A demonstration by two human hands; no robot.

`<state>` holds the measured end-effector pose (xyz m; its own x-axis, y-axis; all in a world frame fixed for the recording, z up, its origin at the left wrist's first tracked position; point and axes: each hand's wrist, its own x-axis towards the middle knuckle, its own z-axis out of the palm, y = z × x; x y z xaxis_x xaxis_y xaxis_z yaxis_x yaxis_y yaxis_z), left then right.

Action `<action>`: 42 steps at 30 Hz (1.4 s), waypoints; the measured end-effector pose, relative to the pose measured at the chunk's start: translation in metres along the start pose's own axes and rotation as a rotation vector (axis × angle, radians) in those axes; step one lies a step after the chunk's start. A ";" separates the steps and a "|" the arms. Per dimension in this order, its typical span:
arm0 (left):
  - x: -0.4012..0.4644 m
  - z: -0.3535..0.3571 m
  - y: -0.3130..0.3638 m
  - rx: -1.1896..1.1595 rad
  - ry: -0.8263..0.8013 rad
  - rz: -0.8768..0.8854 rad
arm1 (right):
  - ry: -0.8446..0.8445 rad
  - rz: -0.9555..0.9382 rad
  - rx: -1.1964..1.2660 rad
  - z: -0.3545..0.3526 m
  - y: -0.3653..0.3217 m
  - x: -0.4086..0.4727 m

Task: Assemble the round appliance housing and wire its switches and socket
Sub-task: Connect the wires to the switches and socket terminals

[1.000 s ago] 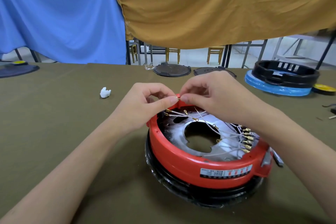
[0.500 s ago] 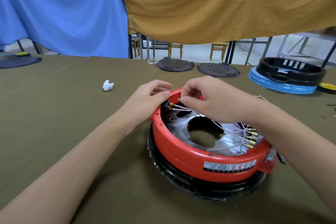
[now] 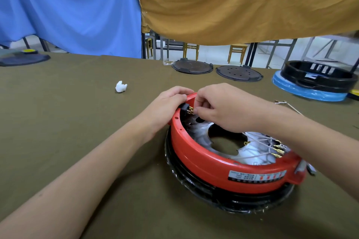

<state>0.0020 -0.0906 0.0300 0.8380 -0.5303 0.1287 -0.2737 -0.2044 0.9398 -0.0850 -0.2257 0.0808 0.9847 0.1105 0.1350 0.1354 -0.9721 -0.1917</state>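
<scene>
Since a second ago our hands have dropped from above the far rim of the red housing (image 3: 219,169) onto it: our left hand (image 3: 167,106) grips the rim by the black switch (image 3: 185,107), whose brass prongs point inward. Our right hand (image 3: 223,106) pinches a terminal at those prongs. A label (image 3: 257,176) faces us, unreadable, on the housing sitting flat on the olive table (image 3: 77,122).

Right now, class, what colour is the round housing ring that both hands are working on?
Red, seen clearly in the head view: the housing ring.
</scene>
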 end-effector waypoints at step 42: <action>-0.002 0.005 -0.001 -0.099 -0.023 -0.030 | 0.202 0.111 0.132 0.004 0.004 -0.001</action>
<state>-0.0022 -0.0935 0.0274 0.8337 -0.5442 0.0937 -0.1995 -0.1386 0.9700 -0.0850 -0.2286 0.0758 0.9541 -0.0518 0.2950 0.0539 -0.9391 -0.3393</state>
